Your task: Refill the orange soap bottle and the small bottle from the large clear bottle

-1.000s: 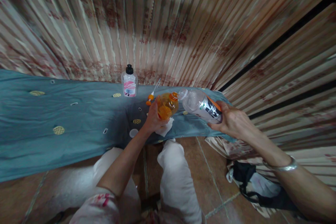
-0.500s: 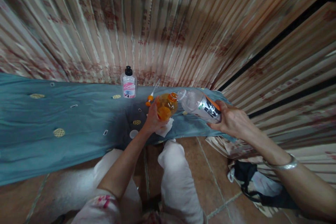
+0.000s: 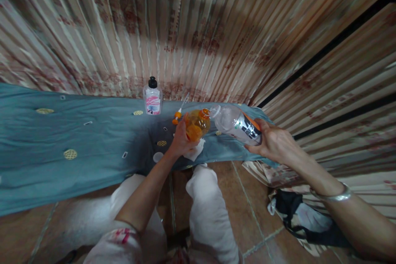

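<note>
Pouring in hand: the clear plastic bottle [image 3: 236,123] tips mouth-to-mouth into the small orange bottle [image 3: 196,124].
Right hand [image 3: 275,144] fingers wrapped round the clear one, left hand [image 3: 181,142] fingers closed on the orange; next calls for steady alignment.

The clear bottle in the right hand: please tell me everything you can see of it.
The clear bottle looks like thin see-through plastic, with a dark label carrying white letters and an orange band. It is uncapped and tilted almost flat, its mouth at the neck of the orange bottle. The right hand grips its lower half above the blue cloth.
</note>
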`<state>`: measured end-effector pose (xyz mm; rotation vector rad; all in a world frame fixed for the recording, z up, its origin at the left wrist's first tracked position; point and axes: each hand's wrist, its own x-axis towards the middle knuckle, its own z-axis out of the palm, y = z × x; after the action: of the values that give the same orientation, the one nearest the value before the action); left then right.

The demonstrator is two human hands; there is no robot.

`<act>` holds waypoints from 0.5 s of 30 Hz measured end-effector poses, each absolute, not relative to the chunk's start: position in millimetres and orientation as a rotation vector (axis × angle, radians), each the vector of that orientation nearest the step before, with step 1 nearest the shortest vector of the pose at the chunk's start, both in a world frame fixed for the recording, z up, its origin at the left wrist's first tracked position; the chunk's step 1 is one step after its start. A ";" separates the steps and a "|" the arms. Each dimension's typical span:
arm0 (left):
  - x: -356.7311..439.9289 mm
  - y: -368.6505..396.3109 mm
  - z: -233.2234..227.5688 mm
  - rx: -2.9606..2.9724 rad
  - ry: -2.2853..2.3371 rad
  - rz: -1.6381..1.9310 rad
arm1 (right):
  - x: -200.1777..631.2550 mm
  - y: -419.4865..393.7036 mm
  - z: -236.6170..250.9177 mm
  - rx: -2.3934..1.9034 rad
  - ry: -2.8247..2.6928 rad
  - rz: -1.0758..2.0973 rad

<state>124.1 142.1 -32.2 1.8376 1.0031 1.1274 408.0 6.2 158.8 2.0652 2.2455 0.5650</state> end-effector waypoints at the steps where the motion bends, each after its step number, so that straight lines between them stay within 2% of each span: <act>1: 124.3 141.9 -32.2 1.834 1.006 1.125 | 408.2 6.2 158.4 2.064 2.247 0.573; 15: 125.6 142.4 -33.7 1.842 1.002 1.148 | 406.5 4.6 159.2 2.062 2.214 0.564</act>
<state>125.6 142.4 -33.7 1.8418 1.0021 1.1476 406.5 4.6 159.2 2.0616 2.2142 0.5639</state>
